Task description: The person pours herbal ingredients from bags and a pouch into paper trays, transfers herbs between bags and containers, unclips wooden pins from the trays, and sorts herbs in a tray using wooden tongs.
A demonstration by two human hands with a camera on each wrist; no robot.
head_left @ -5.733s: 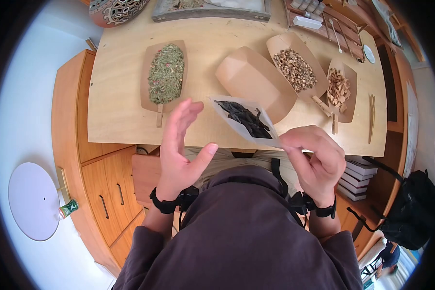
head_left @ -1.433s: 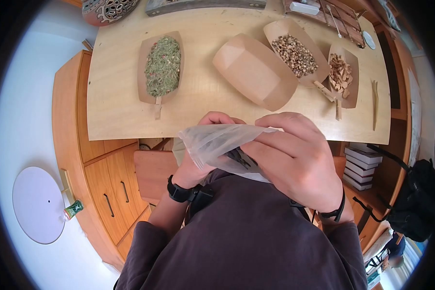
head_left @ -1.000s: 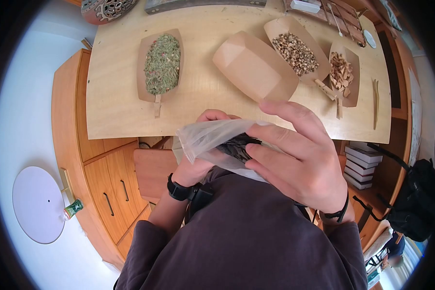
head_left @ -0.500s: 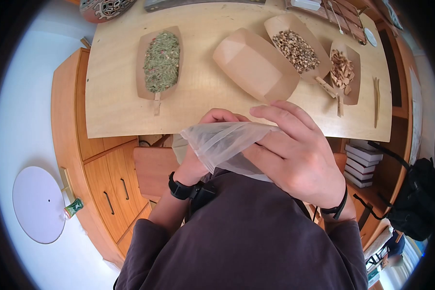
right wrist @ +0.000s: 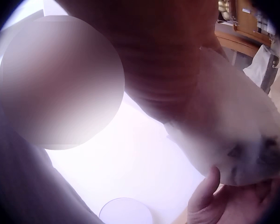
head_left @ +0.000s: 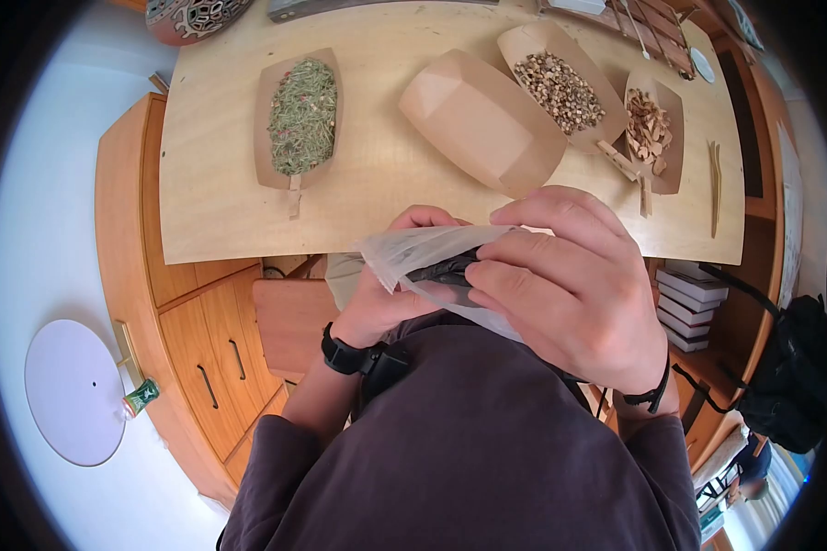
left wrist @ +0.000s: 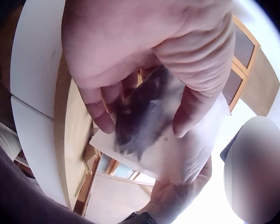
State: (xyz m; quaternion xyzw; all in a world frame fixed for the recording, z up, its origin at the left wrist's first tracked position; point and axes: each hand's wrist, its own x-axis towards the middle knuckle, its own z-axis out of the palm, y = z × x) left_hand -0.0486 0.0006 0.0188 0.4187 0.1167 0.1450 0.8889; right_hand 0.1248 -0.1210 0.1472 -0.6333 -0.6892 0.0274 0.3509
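Observation:
A translucent white bag (head_left: 393, 255) with dark strips (head_left: 446, 268) inside is held between both hands, close to the torso. My left hand (head_left: 377, 308) supports it from the left and below; in the left wrist view the thumb and fingers of this hand (left wrist: 149, 42) lie on either side of the bag (left wrist: 196, 144). The right hand (head_left: 583, 294) grips the bag at its right end, with some fingers at the opening by the strips; its thumb is hidden. In the right wrist view the bag (right wrist: 238, 102) spans from this hand (right wrist: 158, 60) to the left hand (right wrist: 224, 205).
On the table (head_left: 368, 216) stand an empty paper tray (head_left: 482, 124), a tray of green herbs (head_left: 303, 119), a tray of small brown pieces (head_left: 559, 92) and one of pale slices (head_left: 648, 133). Wooden tweezers (head_left: 715, 188) lie at the right, near clips (head_left: 646, 197).
The left hand, earlier raised beside the bag, now holds it. In the last half second the bag shifted slightly right, the right fingers drew back and the dark strips came into view.

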